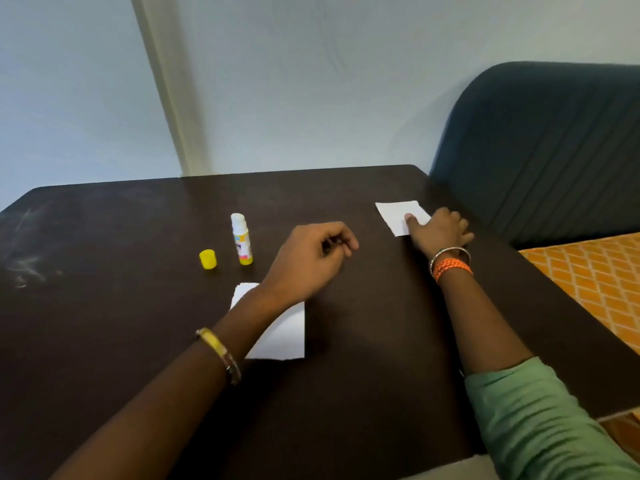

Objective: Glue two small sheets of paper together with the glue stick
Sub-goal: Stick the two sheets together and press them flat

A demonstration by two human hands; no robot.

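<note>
An uncapped glue stick [241, 240] stands upright on the dark table [104, 306], and its yellow cap [207, 259] lies just to its left. One small white sheet [284, 332] lies near me, partly hidden under my left forearm. My left hand [311, 261] hovers over the table right of the glue stick, fingers loosely curled and holding nothing. A second white sheet [398, 214] lies at the far right of the table. My right hand [438, 230] grips its near right corner, thumb on top of the paper.
A dark blue upholstered seat back [547, 150] stands just beyond the table's right edge, with an orange patterned cushion [595, 282] beside it. A pale wall runs along the table's far edge.
</note>
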